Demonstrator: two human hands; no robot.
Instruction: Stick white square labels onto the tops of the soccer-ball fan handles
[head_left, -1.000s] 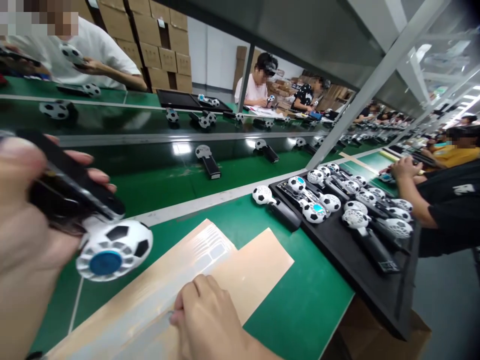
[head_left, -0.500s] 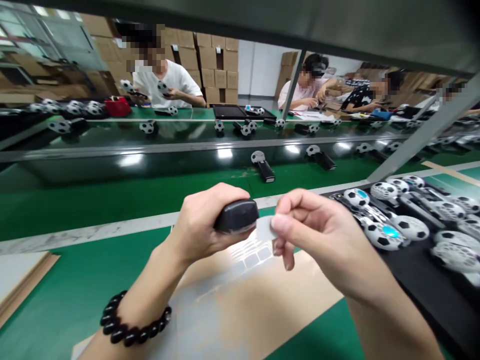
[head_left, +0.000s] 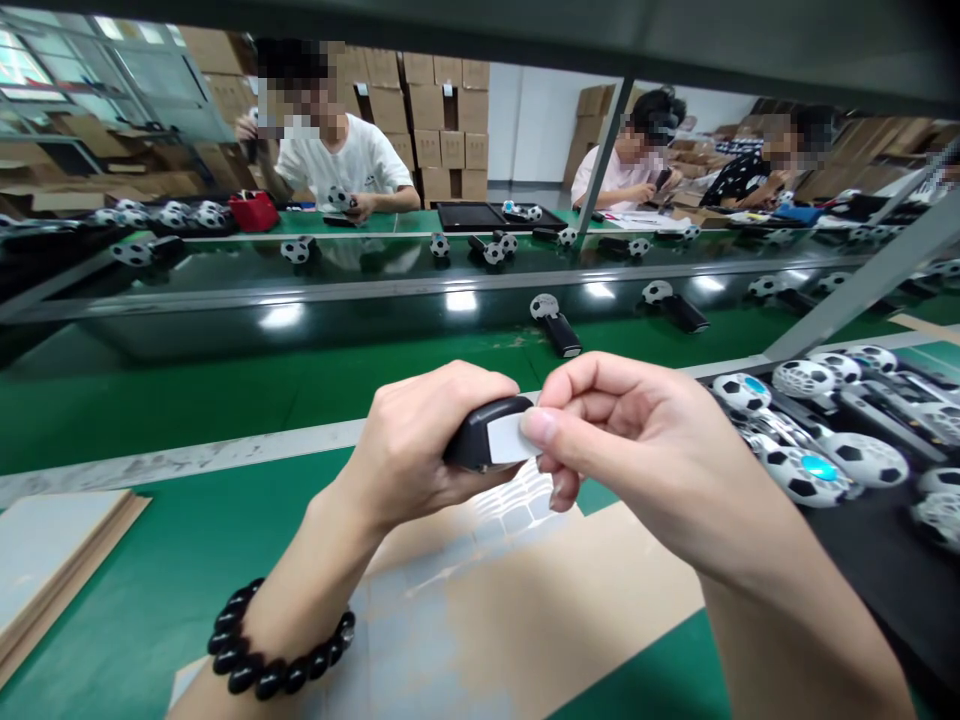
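My left hand (head_left: 420, 450) is wrapped round a black handle-shaped part (head_left: 469, 440), whose end faces right. Between the thumb and fingers of my right hand (head_left: 622, 430) is a pale grey sticker (head_left: 510, 440). The sticker lies against the end face of the black part, its right edge still pinched. My left palm hides the rest of the black part. Below both hands a tan backing sheet (head_left: 540, 610) with pale grey label outlines lies on the green table (head_left: 247, 540).
At right, a black tray (head_left: 832, 560) holds several football-patterned parts (head_left: 866, 460). A stack of sheets (head_left: 60, 560) lies at left. Beyond runs a green conveyor (head_left: 360, 350) carrying more football-headed devices (head_left: 555, 325). A grey post (head_left: 862, 290) slants at right. Several people sit opposite.
My right hand has brought the sticker leftward onto the end of the black part, which has turned its end face more toward me. The view has shifted slightly left.
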